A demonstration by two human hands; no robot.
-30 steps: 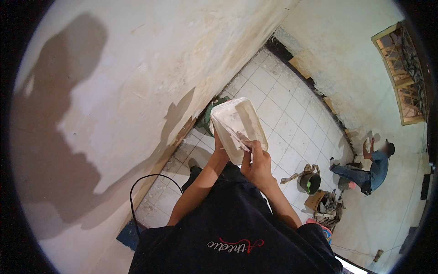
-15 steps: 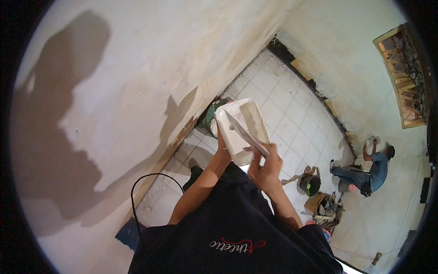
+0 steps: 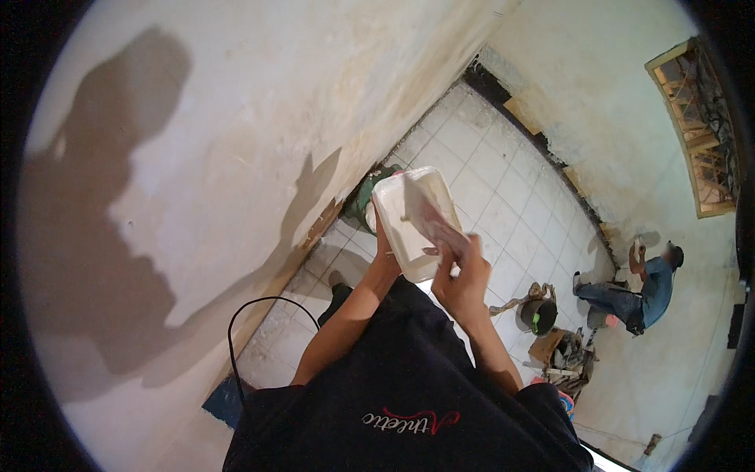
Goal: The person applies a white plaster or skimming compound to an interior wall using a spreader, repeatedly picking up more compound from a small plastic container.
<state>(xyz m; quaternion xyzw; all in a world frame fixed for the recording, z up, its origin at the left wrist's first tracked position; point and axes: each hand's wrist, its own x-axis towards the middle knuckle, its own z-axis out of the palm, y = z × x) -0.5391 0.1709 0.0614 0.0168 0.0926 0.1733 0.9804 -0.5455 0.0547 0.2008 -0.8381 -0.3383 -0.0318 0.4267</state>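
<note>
Tiled floor (image 3: 503,177) beneath tray (image 3: 410,250), likely scraper (image 3: 430,220).

Smooth plastic-looking tray (image 3: 398,237), matt cloth shirt (image 3: 370,370), patchy matt wall (image 3: 259,102), smooth floor tiles (image 3: 489,167)

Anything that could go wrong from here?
1. Only the left hand appears to support the white tray; pressure from the flat tool in the right hand might tip it.
2. The black cable loops beside the left forearm and could snag.
</note>
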